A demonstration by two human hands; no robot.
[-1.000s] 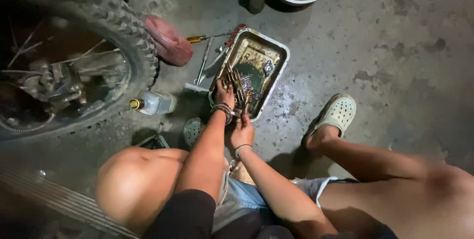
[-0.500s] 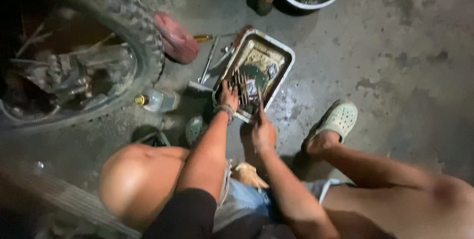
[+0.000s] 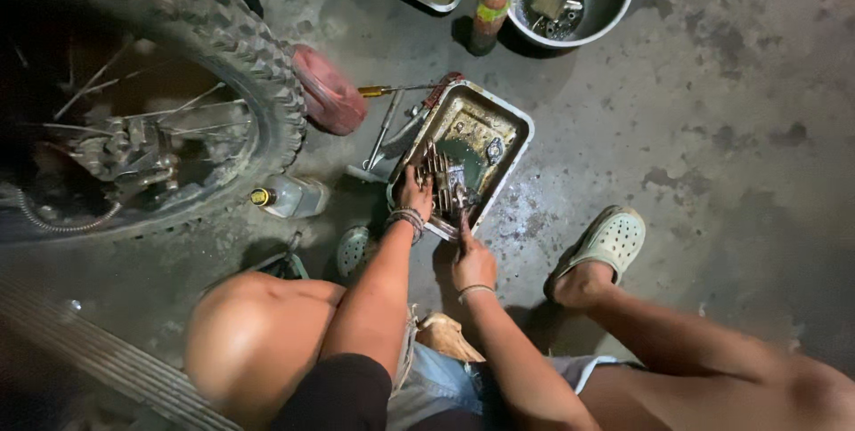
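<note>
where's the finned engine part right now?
Head view, centre: the finned engine part sits in the metal tray, near end, under the left hand, with the right hand just below it.

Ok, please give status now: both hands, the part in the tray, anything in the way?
Left hand grips finned engine part in metal tray. Right hand works a thin tool against it. Tools lie beside tray; nothing blocks.

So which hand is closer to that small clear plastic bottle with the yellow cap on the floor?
Left. The left hand is in the tray, toward the bottle; the right hand lies farther away.
</note>
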